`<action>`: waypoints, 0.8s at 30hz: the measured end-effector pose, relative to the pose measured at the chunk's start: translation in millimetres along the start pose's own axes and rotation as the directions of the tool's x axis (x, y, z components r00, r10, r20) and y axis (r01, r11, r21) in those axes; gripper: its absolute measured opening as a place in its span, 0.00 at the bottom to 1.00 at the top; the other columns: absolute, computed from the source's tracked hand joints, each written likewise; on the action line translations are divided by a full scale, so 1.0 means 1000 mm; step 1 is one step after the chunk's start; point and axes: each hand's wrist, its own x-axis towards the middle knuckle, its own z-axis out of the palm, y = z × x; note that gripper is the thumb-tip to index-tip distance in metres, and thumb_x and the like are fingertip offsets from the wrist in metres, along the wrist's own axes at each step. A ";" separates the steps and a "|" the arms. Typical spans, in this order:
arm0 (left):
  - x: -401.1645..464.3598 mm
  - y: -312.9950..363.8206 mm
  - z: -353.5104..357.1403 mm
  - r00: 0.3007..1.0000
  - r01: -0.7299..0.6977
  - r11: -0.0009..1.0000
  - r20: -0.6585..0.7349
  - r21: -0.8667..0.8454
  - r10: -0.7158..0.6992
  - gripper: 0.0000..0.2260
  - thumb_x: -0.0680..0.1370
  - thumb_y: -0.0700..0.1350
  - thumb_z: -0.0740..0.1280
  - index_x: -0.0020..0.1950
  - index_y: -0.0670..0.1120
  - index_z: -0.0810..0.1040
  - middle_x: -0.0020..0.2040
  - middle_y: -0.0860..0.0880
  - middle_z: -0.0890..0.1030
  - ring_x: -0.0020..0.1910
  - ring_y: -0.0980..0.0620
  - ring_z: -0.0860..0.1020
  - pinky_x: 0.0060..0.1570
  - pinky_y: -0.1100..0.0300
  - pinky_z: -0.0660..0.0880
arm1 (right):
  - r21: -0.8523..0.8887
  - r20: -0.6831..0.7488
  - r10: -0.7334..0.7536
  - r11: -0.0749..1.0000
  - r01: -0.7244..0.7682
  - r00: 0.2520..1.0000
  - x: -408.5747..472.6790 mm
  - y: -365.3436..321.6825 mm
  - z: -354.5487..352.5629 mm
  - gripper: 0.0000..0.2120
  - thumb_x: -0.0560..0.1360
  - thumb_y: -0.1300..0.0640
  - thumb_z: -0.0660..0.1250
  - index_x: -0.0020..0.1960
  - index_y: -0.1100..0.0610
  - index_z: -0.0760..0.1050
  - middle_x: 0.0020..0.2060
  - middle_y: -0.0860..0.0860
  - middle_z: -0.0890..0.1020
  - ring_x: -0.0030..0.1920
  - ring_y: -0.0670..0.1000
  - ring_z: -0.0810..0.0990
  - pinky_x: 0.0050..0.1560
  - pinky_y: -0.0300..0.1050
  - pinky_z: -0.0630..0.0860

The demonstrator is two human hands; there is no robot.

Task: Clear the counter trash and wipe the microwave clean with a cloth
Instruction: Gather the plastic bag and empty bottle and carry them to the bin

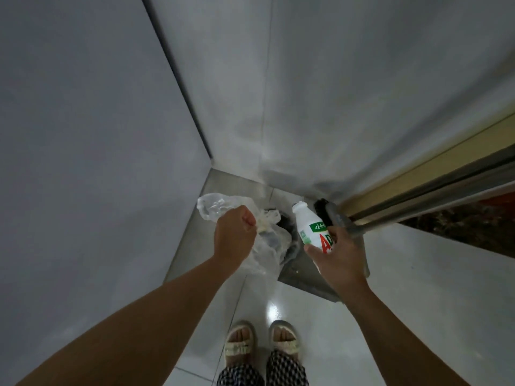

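Note:
My left hand (235, 236) grips a crumpled clear plastic bag (220, 207), which hangs down below the fist over the floor. My right hand (338, 253) holds a white drink bottle (309, 227) with a green and red label, tilted with its cap pointing up and away. Both hands hover above a grey bin (303, 274) lined with a dark bag, standing in the corner of the room. The bin's opening is largely hidden behind the plastic and the bottle. No microwave, cloth or counter is in view.
Grey walls (97, 135) meet in the corner ahead. A sliding door track and frame (418, 196) run diagonally at the right, with a dark brush-like thing (323, 210) at its base. My sandalled feet (262, 344) stand on glossy white floor tiles.

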 end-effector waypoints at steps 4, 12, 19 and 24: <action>0.024 -0.028 0.058 1.000 -0.025 0.997 0.016 0.068 0.024 0.02 0.76 0.37 0.65 0.46 0.40 0.78 0.43 0.45 0.80 0.42 0.50 0.78 0.45 0.58 0.77 | 0.036 0.020 0.031 0.999 -0.032 0.999 0.039 0.038 0.030 0.28 0.68 0.52 0.75 0.64 0.54 0.68 0.53 0.52 0.78 0.42 0.47 0.77 0.31 0.33 0.71; 0.060 -0.081 0.162 1.000 0.028 0.984 0.008 0.177 -0.030 0.05 0.78 0.42 0.63 0.51 0.44 0.76 0.50 0.46 0.78 0.49 0.49 0.77 0.48 0.56 0.75 | 0.020 0.057 -0.023 1.000 0.022 0.998 0.101 0.103 0.078 0.29 0.69 0.54 0.74 0.65 0.57 0.67 0.54 0.52 0.77 0.43 0.46 0.77 0.29 0.29 0.69; 0.083 -0.123 0.216 0.998 0.012 0.947 -0.058 0.322 0.008 0.04 0.76 0.40 0.65 0.45 0.48 0.78 0.39 0.53 0.74 0.40 0.52 0.76 0.35 0.63 0.66 | 0.015 0.081 -0.046 0.999 0.045 0.996 0.133 0.141 0.116 0.28 0.69 0.54 0.74 0.64 0.58 0.68 0.51 0.52 0.76 0.41 0.45 0.77 0.34 0.33 0.74; 0.094 -0.153 0.242 0.993 -0.019 0.913 0.114 0.408 -0.030 0.07 0.76 0.42 0.65 0.45 0.51 0.81 0.47 0.52 0.81 0.48 0.49 0.79 0.39 0.56 0.76 | -0.003 0.106 -0.060 0.998 0.061 0.993 0.145 0.156 0.140 0.28 0.69 0.55 0.74 0.65 0.58 0.67 0.54 0.54 0.76 0.48 0.52 0.79 0.44 0.48 0.81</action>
